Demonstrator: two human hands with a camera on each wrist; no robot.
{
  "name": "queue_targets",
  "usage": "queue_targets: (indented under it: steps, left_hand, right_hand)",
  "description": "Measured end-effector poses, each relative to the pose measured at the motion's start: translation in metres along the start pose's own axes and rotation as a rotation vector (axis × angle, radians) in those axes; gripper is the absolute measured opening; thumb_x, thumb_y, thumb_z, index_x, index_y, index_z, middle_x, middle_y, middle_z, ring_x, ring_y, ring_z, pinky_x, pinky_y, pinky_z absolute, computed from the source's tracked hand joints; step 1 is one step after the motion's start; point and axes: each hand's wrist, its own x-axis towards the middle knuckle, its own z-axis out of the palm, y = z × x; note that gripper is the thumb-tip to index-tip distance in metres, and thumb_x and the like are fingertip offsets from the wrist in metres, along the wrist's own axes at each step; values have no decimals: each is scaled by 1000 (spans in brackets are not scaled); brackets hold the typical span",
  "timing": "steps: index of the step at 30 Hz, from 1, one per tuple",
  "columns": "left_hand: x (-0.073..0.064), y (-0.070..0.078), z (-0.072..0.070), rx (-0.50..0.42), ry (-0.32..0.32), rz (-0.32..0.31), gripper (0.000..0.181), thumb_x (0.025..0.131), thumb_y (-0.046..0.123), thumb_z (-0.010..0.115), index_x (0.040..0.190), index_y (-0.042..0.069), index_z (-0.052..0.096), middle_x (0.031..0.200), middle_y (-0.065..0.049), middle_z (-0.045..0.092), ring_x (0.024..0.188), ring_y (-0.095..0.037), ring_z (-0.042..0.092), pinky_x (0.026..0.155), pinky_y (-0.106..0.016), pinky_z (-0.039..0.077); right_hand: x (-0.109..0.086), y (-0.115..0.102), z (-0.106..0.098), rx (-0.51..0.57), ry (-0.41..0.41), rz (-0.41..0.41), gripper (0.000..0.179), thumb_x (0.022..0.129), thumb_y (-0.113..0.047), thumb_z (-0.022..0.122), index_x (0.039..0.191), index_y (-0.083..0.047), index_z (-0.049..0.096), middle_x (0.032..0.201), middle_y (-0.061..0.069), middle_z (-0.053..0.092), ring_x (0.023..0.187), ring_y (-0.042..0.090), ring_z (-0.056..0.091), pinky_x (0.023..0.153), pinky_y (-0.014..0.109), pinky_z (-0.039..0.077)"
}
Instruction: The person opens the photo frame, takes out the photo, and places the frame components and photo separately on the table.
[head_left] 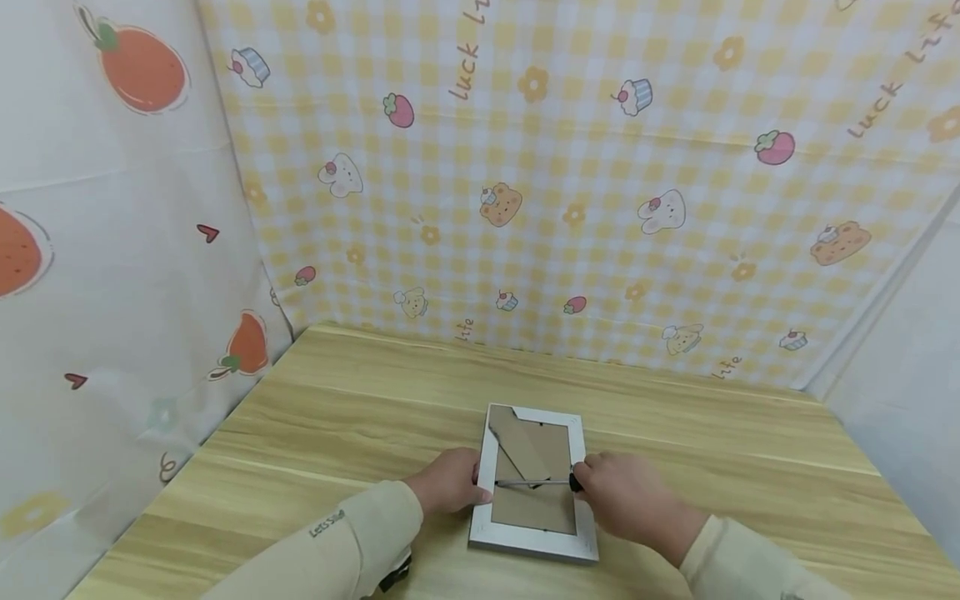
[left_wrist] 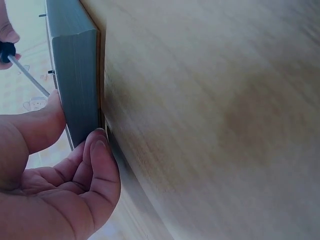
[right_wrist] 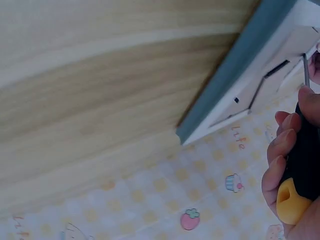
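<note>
A white picture frame (head_left: 534,540) lies face down, its brown backing board (head_left: 528,510) and slanted stand leg (head_left: 517,437) uppermost. Small dark tabs sit along the inner border. My left hand (head_left: 450,480) grips the frame's left side, thumb on top and fingers curled at the lower edge, as the left wrist view shows. A screwdriver (right_wrist: 302,160) with a black and yellow handle is held in my right hand (head_left: 628,493) at the frame's right side. Its metal shaft crosses the backing, and the tip meets the left inner border near my left thumb.
The wood-grain table (head_left: 360,400) extends around the frame. Behind it hangs a yellow checked cloth (head_left: 570,267) with cartoon prints. A white cloth with fruit prints (head_left: 142,317) borders the left, and a pale sheet (head_left: 900,333) the right.
</note>
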Motion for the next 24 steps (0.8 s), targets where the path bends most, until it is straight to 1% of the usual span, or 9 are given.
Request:
queue_targets:
  steps: [4, 6, 8, 11, 12, 15, 17, 20, 24]
  left_hand:
    - [0, 0, -1, -6, -1, -11, 24, 80, 8, 77, 75, 3, 54, 66, 0, 51, 62, -13, 44, 56, -26, 38]
    - [0, -1, -1, -2, 2, -8, 24, 80, 8, 77, 75, 3, 54, 66, 0, 50, 61, -13, 44, 56, -26, 38]
    - [0, -2, -1, 10, 5, -2, 25, 80, 9, 77, 75, 4, 53, 66, 0, 50, 61, -12, 44, 56, -26, 38]
    - [1, -3, -1, 26, 10, 6, 26, 80, 10, 77, 74, 5, 52, 66, 1, 49, 61, -12, 43, 56, -26, 38]
    - [1, -3, -1, 26, 11, 7, 27, 80, 10, 77, 74, 5, 52, 66, 1, 48, 61, -12, 43, 56, -26, 38]
    - [1, -4, -2, 22, 12, 8, 27, 80, 10, 78, 73, 5, 52, 66, 1, 48, 61, -12, 43, 56, -26, 38]
    - [1, -4, -3, 12, 11, 14, 27, 80, 10, 78, 73, 5, 52, 66, 1, 48, 61, -13, 43, 56, -26, 37]
    - [1, -5, -3, 6, 5, 15, 26, 81, 10, 77, 73, 5, 52, 66, 1, 48, 61, -12, 43, 56, -26, 37]
    - [-1, -3, -4, -18, -11, 7, 23, 82, 8, 75, 74, 5, 54, 66, 2, 49, 61, -12, 43, 56, -25, 36]
  right_hand:
    - [10, -2, -18, -58, -44, -43, 23, 81, -19, 75, 71, -11, 57, 61, -5, 47, 51, 6, 40, 45, 23, 35]
    - [17, -4, -28, -89, -63, -68, 23, 79, -15, 75, 68, -12, 55, 59, -6, 46, 50, 5, 36, 43, 22, 33]
    - [25, -7, -40, -126, -95, -81, 27, 79, -11, 74, 64, -14, 51, 57, -7, 42, 49, 5, 29, 42, 22, 27]
    - [37, -13, -58, -190, -132, -114, 33, 74, -3, 71, 58, -16, 45, 54, -8, 34, 50, 7, 22, 43, 21, 22]
    - [42, -15, -62, -205, -153, -120, 36, 74, -2, 70, 57, -17, 42, 54, -8, 30, 51, 8, 20, 44, 22, 21]
    - [57, -22, -75, -249, -199, -135, 40, 72, -1, 69, 53, -18, 38, 53, -8, 25, 52, 9, 20, 46, 23, 22]
    - [68, -27, -81, -261, -233, -131, 41, 73, -2, 71, 53, -18, 39, 53, -8, 27, 52, 9, 21, 46, 23, 24]
    - [83, -35, -87, -332, -256, -147, 42, 75, -6, 71, 53, -18, 38, 51, -8, 26, 51, 9, 21, 45, 22, 23]
    - [99, -43, -85, -424, -270, -190, 41, 78, -9, 68, 54, -19, 37, 50, -6, 24, 49, 9, 21, 45, 23, 21]
